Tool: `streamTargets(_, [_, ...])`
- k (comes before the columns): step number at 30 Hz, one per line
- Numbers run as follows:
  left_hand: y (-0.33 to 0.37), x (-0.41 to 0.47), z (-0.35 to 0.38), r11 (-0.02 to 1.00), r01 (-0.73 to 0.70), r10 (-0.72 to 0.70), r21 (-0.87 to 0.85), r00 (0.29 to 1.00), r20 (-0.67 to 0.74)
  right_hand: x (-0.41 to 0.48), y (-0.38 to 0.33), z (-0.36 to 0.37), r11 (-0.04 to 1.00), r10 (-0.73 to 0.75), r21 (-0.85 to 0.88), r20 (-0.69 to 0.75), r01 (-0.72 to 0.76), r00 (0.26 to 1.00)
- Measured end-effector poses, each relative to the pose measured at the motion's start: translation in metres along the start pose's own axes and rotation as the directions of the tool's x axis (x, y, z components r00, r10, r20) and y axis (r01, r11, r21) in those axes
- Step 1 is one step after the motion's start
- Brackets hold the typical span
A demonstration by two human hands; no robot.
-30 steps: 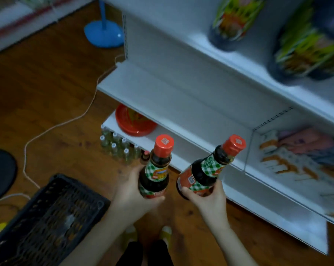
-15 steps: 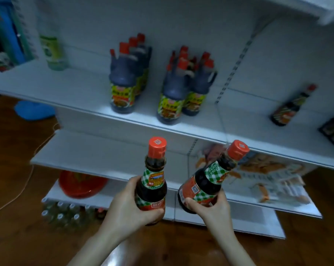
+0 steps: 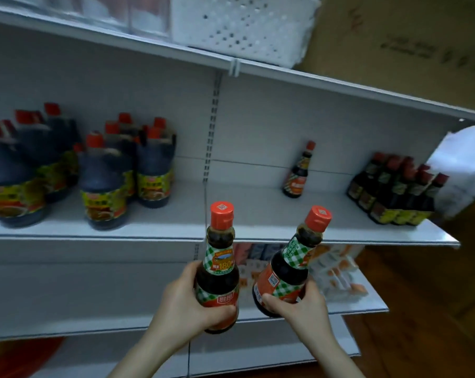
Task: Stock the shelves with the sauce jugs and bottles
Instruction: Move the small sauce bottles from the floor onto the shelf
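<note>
My left hand (image 3: 186,306) grips an upright dark sauce bottle (image 3: 218,271) with an orange-red cap and a green checked label. My right hand (image 3: 301,306) holds a second bottle of the same kind (image 3: 288,266), tilted to the right. Both bottles hover in front of the white middle shelf (image 3: 258,214), just below its front edge. Several big dark sauce jugs (image 3: 105,181) with yellow labels crowd that shelf's left half. One small bottle (image 3: 299,173) stands alone at the back of the right half, and a packed group of small bottles (image 3: 394,189) fills the right end.
A white perforated basket (image 3: 241,25) and a cardboard box (image 3: 408,42) sit on the top shelf. Packaged goods (image 3: 331,271) lie on the lower shelf behind the bottles. Something white (image 3: 465,165) juts in at the right. Wooden floor (image 3: 421,309) shows at the lower right.
My view has swung up from the floor and lower shelves to the middle shelf, which now looks much nearer. Both hands kept their bottles and rose toward the shelf's front edge.
</note>
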State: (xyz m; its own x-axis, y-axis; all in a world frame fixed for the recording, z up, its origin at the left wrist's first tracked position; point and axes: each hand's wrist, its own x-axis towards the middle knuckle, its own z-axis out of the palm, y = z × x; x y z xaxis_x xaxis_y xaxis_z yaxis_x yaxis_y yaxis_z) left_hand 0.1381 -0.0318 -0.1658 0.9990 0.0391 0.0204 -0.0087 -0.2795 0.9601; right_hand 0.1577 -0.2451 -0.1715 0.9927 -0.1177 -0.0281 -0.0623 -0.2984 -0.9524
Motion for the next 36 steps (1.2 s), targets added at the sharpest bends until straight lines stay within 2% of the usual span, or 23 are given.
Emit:
streamTargets(6, [0.027,0.066,0.047,0.989,-0.098,0.088,0.112,0.992,0.094,0.058,0.016,-0.047,1.000,0.009,0.002,-0.056,-0.009,0.998])
streamTargets(11, [0.044,0.134,0.076,0.971,-0.173,0.151,0.165,0.979,0.137,0.121,0.012,-0.072,0.999,-0.050,-0.004,-0.143,0.050,0.989])
streamTargets(19, [0.053,0.225,0.116,0.975,-0.145,0.116,0.166,0.978,0.173,0.217,0.020,-0.102,0.995,-0.063,-0.085,-0.228,0.044,0.972])
streamTargets(25, [0.050,0.267,0.142,0.970,-0.123,0.106,0.212,0.990,0.089,0.286,0.041,-0.113,0.997,-0.038,-0.073,-0.166,0.027,0.985])
streamTargets(31, [0.045,0.290,0.168,0.993,0.052,-0.044,0.105,0.996,-0.079,0.348,0.057,-0.116,0.999,-0.005,-0.053,-0.027,0.003,1.000])
streamTargets(36, [0.039,0.294,0.186,0.991,0.104,-0.086,0.087,0.978,-0.192,0.369,0.060,-0.119,0.998,-0.022,-0.061,0.060,0.026,0.998])
